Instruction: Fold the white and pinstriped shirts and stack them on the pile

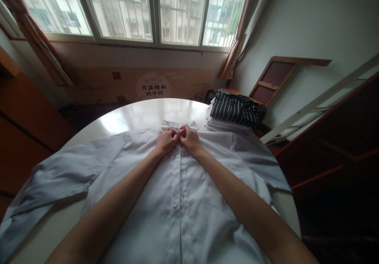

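White shirt (pixel 183 193) is lying front-up on the round table (pixel 142 114), collar toward the window, covering most of the tabletop. Both hands are meeting at the shirt's neckline: left hand (pixel 166 140) and right hand (pixel 189 138) are touching each other, fingers curled and pinching the placket just below the collar (pixel 177 126). Fingertips are tucked under, so what exactly they are gripping, button or cloth edge, is hard to tell. Shirt's left sleeve (pixel 56 181) is spreading off past the table edge, its cuff cut off by the frame; shirt hem is also out of frame. Right of the shirt's collar, a folded stack with a striped garment (pixel 235 109) on top is sitting at the table rim, lower layers mostly hidden. Cardboard box (pixel 142 85) with print is standing beyond the shirt, under the window
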Action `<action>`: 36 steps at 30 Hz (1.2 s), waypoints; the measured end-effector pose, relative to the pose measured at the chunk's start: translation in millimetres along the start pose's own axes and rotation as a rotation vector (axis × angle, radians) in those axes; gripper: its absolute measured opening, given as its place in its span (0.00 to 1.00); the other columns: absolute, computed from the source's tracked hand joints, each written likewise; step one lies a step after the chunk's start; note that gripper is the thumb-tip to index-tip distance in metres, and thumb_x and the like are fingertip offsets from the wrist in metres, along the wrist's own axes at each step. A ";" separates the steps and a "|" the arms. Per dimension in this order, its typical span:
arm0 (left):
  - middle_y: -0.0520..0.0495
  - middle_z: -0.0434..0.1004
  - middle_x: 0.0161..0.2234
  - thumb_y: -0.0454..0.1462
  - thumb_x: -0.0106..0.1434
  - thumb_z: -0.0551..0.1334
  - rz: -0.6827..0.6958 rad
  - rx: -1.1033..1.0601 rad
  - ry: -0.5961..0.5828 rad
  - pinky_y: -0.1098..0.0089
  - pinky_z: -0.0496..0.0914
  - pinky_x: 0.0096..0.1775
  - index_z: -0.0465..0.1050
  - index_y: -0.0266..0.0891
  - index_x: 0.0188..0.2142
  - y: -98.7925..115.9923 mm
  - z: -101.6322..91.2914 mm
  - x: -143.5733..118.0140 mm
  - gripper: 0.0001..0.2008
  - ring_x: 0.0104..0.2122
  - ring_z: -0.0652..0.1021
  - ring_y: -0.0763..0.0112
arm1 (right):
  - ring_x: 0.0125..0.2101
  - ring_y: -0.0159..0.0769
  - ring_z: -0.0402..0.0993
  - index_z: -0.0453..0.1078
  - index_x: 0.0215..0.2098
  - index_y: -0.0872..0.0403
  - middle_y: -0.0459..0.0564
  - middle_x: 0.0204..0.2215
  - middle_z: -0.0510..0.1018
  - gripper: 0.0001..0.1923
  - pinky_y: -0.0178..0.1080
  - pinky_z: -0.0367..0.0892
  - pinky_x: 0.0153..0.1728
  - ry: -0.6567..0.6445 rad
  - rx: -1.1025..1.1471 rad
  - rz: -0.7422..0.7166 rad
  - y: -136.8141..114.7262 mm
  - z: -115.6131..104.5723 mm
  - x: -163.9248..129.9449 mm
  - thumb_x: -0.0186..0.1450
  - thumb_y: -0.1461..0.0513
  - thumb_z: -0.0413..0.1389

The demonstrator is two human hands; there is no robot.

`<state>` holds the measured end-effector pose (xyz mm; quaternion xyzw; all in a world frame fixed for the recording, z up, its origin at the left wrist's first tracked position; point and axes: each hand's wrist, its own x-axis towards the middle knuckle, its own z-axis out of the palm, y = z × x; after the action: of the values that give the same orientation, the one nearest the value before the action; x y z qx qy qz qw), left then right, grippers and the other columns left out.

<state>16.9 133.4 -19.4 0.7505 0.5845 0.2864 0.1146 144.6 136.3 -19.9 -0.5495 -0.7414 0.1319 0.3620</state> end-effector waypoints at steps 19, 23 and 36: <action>0.45 0.74 0.31 0.37 0.57 0.55 0.015 -0.031 0.015 0.71 0.66 0.36 0.71 0.36 0.30 -7.8 6.6 2.9 0.08 0.32 0.73 0.69 | 0.32 0.34 0.70 0.66 0.31 0.54 0.48 0.29 0.75 0.06 0.34 0.62 0.33 -0.040 -0.198 0.042 -12.6 -5.0 -3.8 0.53 0.65 0.51; 0.46 0.74 0.31 0.37 0.57 0.54 0.032 -0.025 0.014 0.71 0.66 0.36 0.71 0.37 0.30 -7.5 5.5 2.3 0.08 0.31 0.73 0.70 | 0.32 0.35 0.70 0.67 0.31 0.54 0.50 0.30 0.75 0.07 0.35 0.62 0.34 -0.037 -0.234 0.049 -15.4 -5.3 -5.1 0.55 0.65 0.50; 0.46 0.75 0.32 0.36 0.57 0.55 0.040 -0.030 0.006 0.72 0.66 0.36 0.73 0.36 0.31 -8.2 5.2 2.6 0.09 0.31 0.73 0.71 | 0.33 0.37 0.70 0.69 0.30 0.55 0.51 0.31 0.75 0.07 0.36 0.62 0.35 -0.049 -0.248 0.060 -11.8 -6.9 -5.4 0.55 0.62 0.51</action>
<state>13.5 139.1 -27.0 0.7593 0.5654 0.2997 0.1183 141.6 125.7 -10.1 -0.6085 -0.7439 0.0633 0.2689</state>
